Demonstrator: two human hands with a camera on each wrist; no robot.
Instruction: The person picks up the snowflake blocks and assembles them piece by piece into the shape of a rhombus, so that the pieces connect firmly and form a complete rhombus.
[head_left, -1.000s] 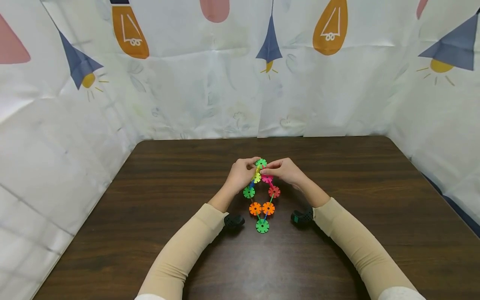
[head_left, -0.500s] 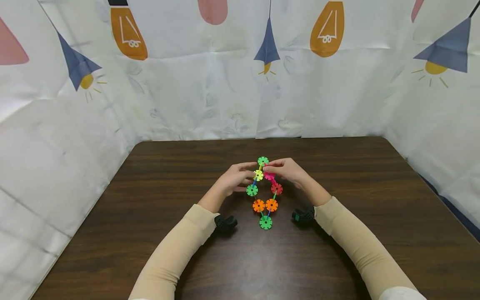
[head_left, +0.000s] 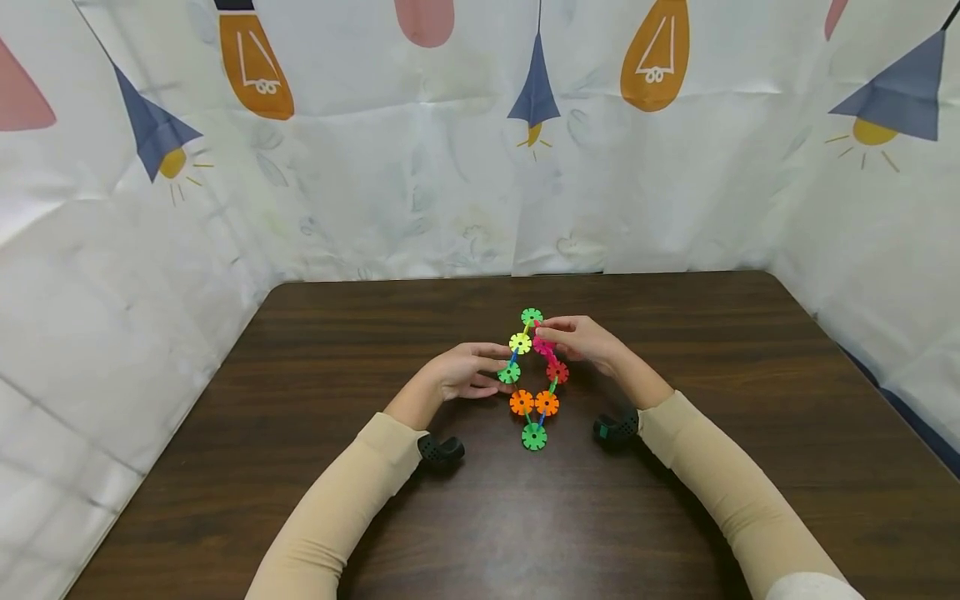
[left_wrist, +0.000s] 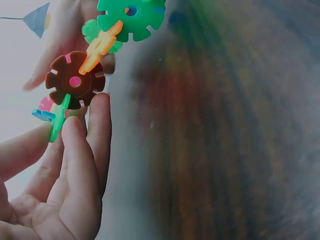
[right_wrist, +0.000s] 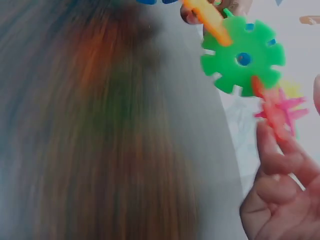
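Observation:
A ring of interlocking discs (head_left: 547, 404), notched plastic building pieces in green, yellow, orange, red, pink and blue, stands over the middle of the table. Some discs face the head camera, while linking ones show edge-on. My right hand (head_left: 592, 343) pinches the ring near its top, by the pink discs; in the right wrist view its fingertips (right_wrist: 267, 131) hold a red disc slotted into a green disc (right_wrist: 265, 57). On the ring's left side, my left hand (head_left: 468, 371) is at a green disc (head_left: 509, 372). Up close, thumb and finger pinch an edge-on green disc (left_wrist: 60, 120) below a brown one (left_wrist: 75, 82).
The dark wooden table (head_left: 360, 333) reaches back to a white curtain (head_left: 315, 200) printed with lamps and bulbs. A black wrist device (head_left: 441, 450) sits under the left wrist, another (head_left: 615, 428) under the right.
My left hand has let go near the ring's top, opened, and moved down its left side to the green disc. The ring has shifted slightly up and right with my right hand still pinching it.

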